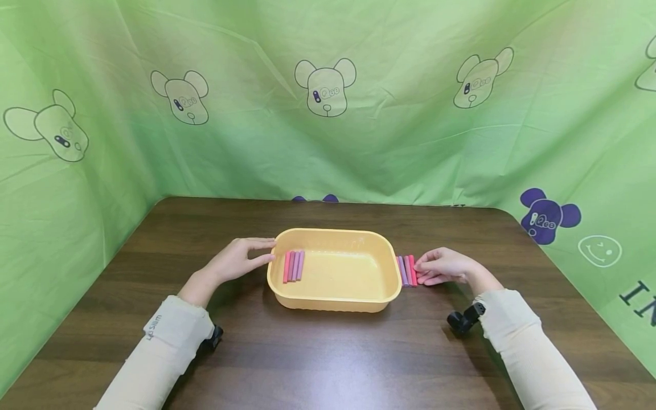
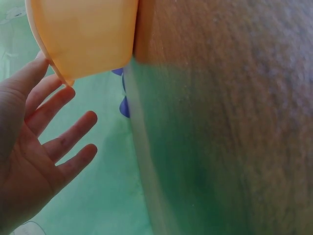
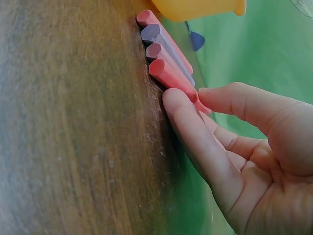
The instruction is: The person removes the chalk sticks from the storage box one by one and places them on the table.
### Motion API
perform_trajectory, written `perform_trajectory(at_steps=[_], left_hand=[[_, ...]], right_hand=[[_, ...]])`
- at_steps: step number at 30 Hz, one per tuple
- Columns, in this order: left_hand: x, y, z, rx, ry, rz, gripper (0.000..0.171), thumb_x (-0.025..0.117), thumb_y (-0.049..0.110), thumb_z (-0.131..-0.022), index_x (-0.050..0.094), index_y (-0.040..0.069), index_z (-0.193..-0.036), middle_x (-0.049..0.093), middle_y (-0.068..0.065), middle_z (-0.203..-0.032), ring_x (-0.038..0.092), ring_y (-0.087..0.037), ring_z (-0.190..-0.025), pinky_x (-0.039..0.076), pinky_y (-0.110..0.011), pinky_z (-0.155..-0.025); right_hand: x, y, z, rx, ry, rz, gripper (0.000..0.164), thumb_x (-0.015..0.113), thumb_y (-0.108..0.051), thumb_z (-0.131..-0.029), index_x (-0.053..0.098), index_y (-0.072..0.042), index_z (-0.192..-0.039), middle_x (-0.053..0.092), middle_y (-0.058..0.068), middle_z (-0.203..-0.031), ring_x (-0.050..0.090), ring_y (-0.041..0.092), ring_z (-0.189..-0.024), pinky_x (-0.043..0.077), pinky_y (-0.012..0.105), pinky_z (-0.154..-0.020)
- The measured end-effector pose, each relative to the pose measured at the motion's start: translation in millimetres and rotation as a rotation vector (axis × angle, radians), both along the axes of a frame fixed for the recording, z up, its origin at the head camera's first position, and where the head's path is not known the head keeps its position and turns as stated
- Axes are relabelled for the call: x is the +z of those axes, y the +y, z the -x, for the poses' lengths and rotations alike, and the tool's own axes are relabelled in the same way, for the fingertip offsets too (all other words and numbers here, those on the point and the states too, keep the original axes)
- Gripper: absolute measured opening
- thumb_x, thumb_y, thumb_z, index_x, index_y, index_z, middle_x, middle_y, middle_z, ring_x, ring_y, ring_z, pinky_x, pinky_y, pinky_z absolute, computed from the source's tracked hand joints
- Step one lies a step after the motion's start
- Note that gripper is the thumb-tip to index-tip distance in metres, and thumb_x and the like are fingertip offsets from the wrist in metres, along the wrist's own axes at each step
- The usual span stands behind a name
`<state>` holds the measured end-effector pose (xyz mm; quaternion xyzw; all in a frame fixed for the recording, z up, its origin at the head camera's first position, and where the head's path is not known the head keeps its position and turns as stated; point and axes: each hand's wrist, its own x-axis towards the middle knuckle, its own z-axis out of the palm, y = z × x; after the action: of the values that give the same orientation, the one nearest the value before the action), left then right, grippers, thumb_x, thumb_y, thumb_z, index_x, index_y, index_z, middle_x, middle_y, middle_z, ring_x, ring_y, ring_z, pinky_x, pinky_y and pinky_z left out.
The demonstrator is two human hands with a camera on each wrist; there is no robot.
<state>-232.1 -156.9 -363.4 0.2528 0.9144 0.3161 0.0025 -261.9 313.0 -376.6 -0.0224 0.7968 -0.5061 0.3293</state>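
Note:
A yellow plastic tub (image 1: 335, 304) stands on the table. My left hand (image 1: 238, 261) touches its left rim with thumb and fingertips; the left wrist view shows the other fingers spread loosely. Inside the tub, against its left side, lies a row of several short red and purple sticks (image 1: 294, 266), chalk-like in look. A similar row of purple and red sticks (image 3: 161, 39) lies on the table just right of the tub. My right hand (image 1: 443, 266) pinches the red stick (image 3: 168, 76) at the row's right end between thumb and finger.
The brown wooden table (image 1: 318, 359) reaches back to a green curtain (image 1: 246, 154) printed with mouse-like heads. A black wrist camera (image 1: 465, 319) is strapped at the right sleeve, another (image 1: 212, 337) at the left.

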Motion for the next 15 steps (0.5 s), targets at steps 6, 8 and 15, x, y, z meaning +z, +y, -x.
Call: perform_trajectory(at_steps=[6,8,15], left_hand=[[0.9,0.1,0.1,0.000,-0.009,-0.006,0.044,0.062,0.028,-0.090,0.059,0.006,-0.127,0.058,-0.012,-0.131,0.050,-0.030,-0.127,0.039,-0.047,-0.107],[1.2,0.2,0.1,-0.001,-0.011,-0.001,0.044,0.062,0.029,-0.090,0.058,0.006,-0.127,0.057,-0.012,-0.132,0.050,-0.029,-0.127,0.039,-0.047,-0.107],[1.4,0.2,0.1,-0.001,-0.014,0.004,0.045,0.062,0.030,-0.090,0.058,0.006,-0.128,0.057,-0.012,-0.132,0.049,-0.030,-0.128,0.038,-0.047,-0.107]], right_hand=[[1.4,1.3,1.0,0.001,0.006,-0.010,0.026,0.052,-0.010,-0.094,0.052,0.010,-0.110,0.069,0.001,-0.080,0.068,0.007,-0.074,0.058,0.023,-0.073],[2.8,1.3,1.0,0.004,0.008,-0.012,0.028,0.051,-0.010,-0.094,0.051,0.012,-0.112,0.069,0.001,-0.080,0.068,0.008,-0.075,0.058,0.024,-0.073],[17.2,-1.5,2.4,0.001,0.041,-0.015,0.036,0.050,-0.011,-0.095,0.047,0.017,-0.118,0.070,0.001,-0.083,0.068,0.008,-0.077,0.058,0.026,-0.077]])
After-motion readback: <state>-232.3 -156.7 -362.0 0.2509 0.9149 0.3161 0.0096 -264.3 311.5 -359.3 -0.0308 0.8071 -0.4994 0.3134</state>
